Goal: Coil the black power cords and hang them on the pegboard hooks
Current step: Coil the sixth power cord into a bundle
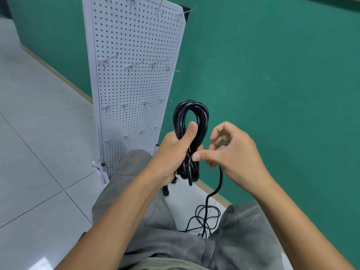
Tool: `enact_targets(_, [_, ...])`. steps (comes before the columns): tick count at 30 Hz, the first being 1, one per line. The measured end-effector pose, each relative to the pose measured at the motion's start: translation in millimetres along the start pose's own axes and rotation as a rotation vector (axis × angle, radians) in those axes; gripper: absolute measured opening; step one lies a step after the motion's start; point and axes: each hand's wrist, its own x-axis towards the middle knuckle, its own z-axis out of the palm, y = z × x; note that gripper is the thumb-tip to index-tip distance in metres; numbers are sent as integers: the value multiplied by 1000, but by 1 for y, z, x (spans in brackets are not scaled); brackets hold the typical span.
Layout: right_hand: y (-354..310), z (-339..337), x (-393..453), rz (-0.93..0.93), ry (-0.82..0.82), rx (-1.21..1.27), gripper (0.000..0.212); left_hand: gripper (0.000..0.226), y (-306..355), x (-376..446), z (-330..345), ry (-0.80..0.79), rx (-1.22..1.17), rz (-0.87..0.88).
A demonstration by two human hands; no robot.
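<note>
A coiled black power cord (191,114) stands upright in my left hand (173,151), whose fingers and thumb wrap round the middle of the bundle. My right hand (231,151) sits just right of the coil, its thumb against the bundle and its curled fingers holding the cord's loose tail. That tail (219,184) drops to a loose black tangle (206,217) on the floor between my knees. The white pegboard (136,45) stands on the floor at upper left with several bare metal hooks (134,66) in rows.
A green wall (272,75) runs behind the pegboard and along the right. Pale floor tiles (39,133) spread to the left. My grey-trousered legs (136,191) fill the lower middle. The pegboard's white feet (100,170) rest near my left knee.
</note>
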Motion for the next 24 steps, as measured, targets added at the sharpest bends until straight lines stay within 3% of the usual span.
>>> enact_targets(3, [6,3,-2,3,-31,59,46,80,-1,-1,1,-18,29,3])
enact_targets(7, [16,3,-2,-12,-120,63,20,66,4,-5,1,-34,53,21])
enact_targets(10, [17,-1,-2,-17,-130,95,20,65,4,-4,1,-64,49,14])
enact_targets(14, [16,1,-3,-27,27,-29,32,67,1,-4,2,-126,19,-57])
enact_targets(18, [17,1,-3,27,176,-45,49,32,4,-4,-5,-230,-90,-115])
enact_targets(21, [24,0,-1,87,97,177,49,20,6,-4,-8,-308,-155,-153])
enact_targets(24, [31,2,-1,76,-63,391,36,14,6,-5,-6,-354,-234,-189])
